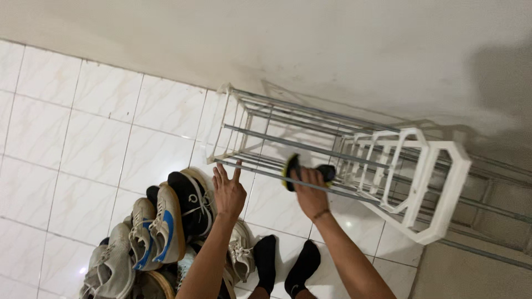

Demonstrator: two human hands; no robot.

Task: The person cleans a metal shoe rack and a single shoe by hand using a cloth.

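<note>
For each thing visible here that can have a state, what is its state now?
Shoe rack: upright against the wall, shelves bare.
Brush: gripped, pressed to a rail.
Right hand: closed on the brush.
Left hand: open, fingertips at the front rail.
Shoes: piled on the floor.
Feet: in black socks.

The floor (94, 149) is laid with glossy white square tiles veined faintly in grey, with thin dark grout lines, and it meets a plain pale wall (332, 50). A white rack (343, 160) with grey metal rods and white plastic end frames stands on the tiles against the wall; its rods carry nothing. Beside the rack, a pile of shoes (160, 232) lies on the tiles: a black shoe with white laces, a pale one with a blue stripe, and several grey and white ones heaped together. Two feet in black socks (285, 266) stand on the tiles just beside the pile.
</note>
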